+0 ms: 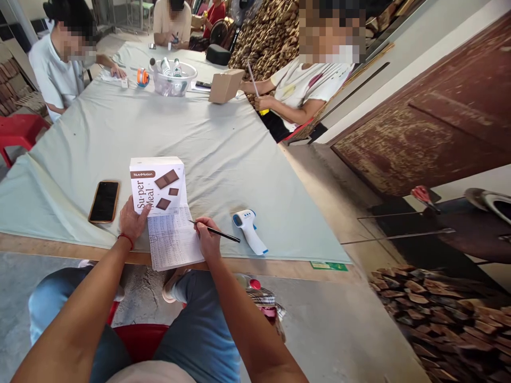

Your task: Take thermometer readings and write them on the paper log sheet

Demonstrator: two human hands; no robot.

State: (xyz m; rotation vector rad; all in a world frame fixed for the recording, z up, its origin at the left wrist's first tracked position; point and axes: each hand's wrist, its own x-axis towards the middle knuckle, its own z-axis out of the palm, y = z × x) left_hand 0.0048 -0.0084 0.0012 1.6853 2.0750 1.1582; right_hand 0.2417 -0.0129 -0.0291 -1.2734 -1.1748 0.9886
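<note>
L hand (133, 221) holds a white rectangular box w/ brown print (170, 199) by its lower L corner, thumb on the front, fingers round the side; the box is above the worktop (207, 138), which has a pale green cloth, & covers the far end of a white paper sheet w/ handwritten rows (171, 244). Sheet runs to the worktop's near edge. R hand (209, 239) is closed round a slim black pen (227, 236), tip pointing L, at the sheet's R side; can't tell if tip touches.

L of the box: a black phone w/ orange-gold edge (104, 202), lying flat. R of the R hand: a white & blue plastic gun-shaped thermometer (251, 234), on its side. Far end: a clear plastic basin w/ bottles (159, 88), & nr it a brown cardboard box (224, 88). Co-workers sit L, R & at the back.
</note>
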